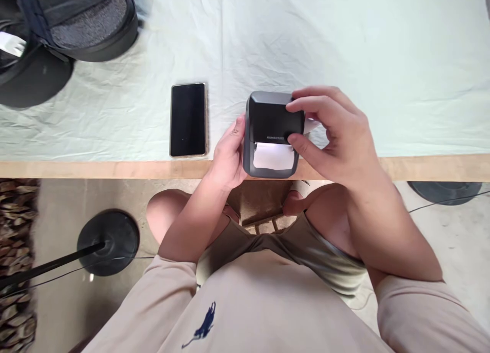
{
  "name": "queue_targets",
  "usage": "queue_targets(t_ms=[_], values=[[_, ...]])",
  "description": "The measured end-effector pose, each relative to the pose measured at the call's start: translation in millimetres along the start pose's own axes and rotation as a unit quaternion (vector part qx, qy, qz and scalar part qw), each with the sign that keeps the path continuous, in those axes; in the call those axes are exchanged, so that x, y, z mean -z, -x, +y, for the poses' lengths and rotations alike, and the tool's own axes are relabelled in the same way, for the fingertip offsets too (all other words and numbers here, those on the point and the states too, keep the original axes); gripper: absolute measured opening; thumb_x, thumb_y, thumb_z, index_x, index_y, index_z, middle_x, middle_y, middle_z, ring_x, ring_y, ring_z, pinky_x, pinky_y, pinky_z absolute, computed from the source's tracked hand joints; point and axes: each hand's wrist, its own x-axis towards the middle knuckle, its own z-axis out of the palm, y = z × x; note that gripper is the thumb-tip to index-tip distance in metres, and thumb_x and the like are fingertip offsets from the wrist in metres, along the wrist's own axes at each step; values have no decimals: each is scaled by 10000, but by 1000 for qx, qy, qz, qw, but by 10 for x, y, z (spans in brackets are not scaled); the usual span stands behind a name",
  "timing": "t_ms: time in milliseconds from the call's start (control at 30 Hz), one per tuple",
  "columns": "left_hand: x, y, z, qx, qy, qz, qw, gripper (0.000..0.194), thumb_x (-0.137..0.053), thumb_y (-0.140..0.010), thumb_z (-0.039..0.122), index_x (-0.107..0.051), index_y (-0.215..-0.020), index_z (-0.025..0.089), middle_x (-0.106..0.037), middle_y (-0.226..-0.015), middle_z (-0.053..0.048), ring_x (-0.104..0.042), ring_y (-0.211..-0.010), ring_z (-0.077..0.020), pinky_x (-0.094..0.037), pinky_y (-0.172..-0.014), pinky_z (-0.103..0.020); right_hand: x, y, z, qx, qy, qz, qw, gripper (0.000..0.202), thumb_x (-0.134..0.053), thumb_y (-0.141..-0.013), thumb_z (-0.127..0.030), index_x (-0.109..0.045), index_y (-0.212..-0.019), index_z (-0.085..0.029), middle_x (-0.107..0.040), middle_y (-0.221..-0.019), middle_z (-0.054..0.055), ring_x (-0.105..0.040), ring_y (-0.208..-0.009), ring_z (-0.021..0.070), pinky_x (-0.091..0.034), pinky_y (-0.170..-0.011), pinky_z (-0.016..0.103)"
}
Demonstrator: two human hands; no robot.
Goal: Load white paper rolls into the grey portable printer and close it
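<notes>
The right hand (337, 133) curls over the lid of a small dark grey plastic label printer (271, 133), forefinger on the lid's far edge and thumb on its near lip, pinching the lid between them. The left hand (229, 156) cups the printer's opposite side with fingers pressed together, steadying the body. The printer sits at the near wooden edge (95, 169) of the table, between the two hands. Below the right thumb a white paper strip (273, 156) shows in the open mouth, so paper appears loaded, while the lid looks not yet fully down; closing seems to be what is left. Well apart to the left of the left hand lies a black flat smartphone (188, 119), screen dark, on the pale green cloth (344, 42). Farther off, at the far left corner, rests a black fabric backpack (76, 21).
</notes>
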Motion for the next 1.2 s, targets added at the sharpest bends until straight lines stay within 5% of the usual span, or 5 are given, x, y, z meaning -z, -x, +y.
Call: queue_targets(t_ms=[233, 467, 600, 867, 1200], values=[[58, -90, -54, -47, -21, 26, 998, 274, -547, -1125, 323, -756, -987, 209, -836, -960, -25, -712, -1433, -273, -637, -1150, -391, 53, 34, -38, -33, 13, -22, 999, 512, -779, -921, -309, -671, -1418, -365, -652, -1525, 82, -674, -1374, 358, -680, -1012, 559], [65, -99, -78, -21, -4, -16, 1000, 279, -568, -1104, 415, -734, -1024, 206, -818, -998, -44, -712, -1422, -335, -619, -1175, -483, -40, -90, -154, -78, 4, 159, 984, 116, -726, -997, -387, -682, -1043, -289, -579, -670, -43, -678, -663, 196, -461, -580, 378], [52, -47, -63, -38, -19, -82, 996, 334, -711, -1021, 543, -753, -1088, 218, -836, -1055, -71, -684, -1449, -387, -619, -1163, -513, -74, -180, -239, -90, -73, 218, 969, 184, -694, -1031, -348, -568, -911, -289, -689, -740, -30, -773, -753, 197, -455, -541, 359], [64, 7, -49, -28, -52, -117, 991, 439, -881, -893, 486, -752, -1245, 257, -818, -1149, -66, -767, -1317, -366, -694, -995, -426, -26, -165, -34, -77, 153, -43, 984, 205, -782, -845, -309, -765, -1049, -314, -700, -746, -8, -579, -567, 193, -485, -610, 392], [91, -33, -50, -34, -40, -113, 992, 339, -837, -944, 491, -766, -1160, 241, -828, -1141, -57, -779, -1302, -348, -693, -999, -418, 330, -136, -181, -155, -57, 45, 985, 412, -803, -786, -265, -743, -1185, -347, -792, -933, -3, -423, -457, 123, -305, -377, 331]])
